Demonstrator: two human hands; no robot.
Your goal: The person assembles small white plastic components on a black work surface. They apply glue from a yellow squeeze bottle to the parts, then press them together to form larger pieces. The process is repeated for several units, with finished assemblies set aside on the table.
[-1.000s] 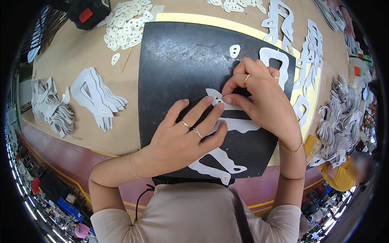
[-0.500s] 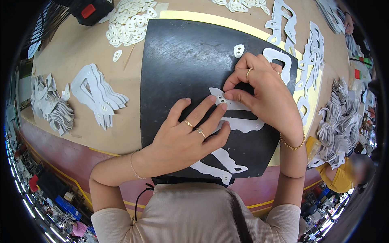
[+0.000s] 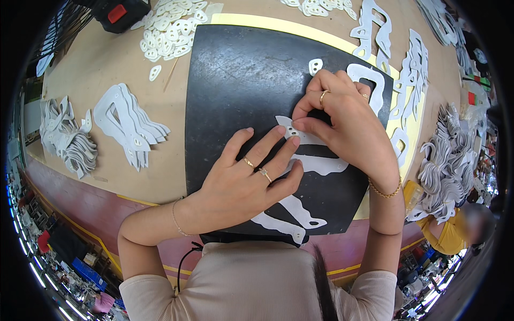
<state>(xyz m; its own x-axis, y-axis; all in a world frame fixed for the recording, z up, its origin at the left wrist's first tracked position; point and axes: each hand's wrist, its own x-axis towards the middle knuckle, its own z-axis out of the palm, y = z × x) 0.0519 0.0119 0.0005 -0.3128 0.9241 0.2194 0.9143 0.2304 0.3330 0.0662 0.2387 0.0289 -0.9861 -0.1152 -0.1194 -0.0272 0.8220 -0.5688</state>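
A white flat cut-out piece (image 3: 324,165) with two long arms lies on the black mat (image 3: 235,80). At its upper left corner sits a small white patch with holes (image 3: 290,131). My left hand (image 3: 249,174) is open, fingers spread, with the middle and ring fingertips resting at the patch's lower left edge. My right hand (image 3: 342,115) is closed, its thumb and index finger pinched together at the patch's upper right edge. That pinch hides part of the contact. Above the right hand lies another loose two-holed patch (image 3: 316,66).
Further cut-out pieces lie on the mat near my body (image 3: 294,211) and at its upper right (image 3: 377,88). Left are stacked white pieces (image 3: 126,120) and a bundle (image 3: 69,139). Patches are heaped (image 3: 168,37) at the far left. Grey-white stacks (image 3: 444,160) stand right, near another person (image 3: 447,232).
My right hand has shifted slightly left along the patch's edge, still pinching. The left hand has barely moved.
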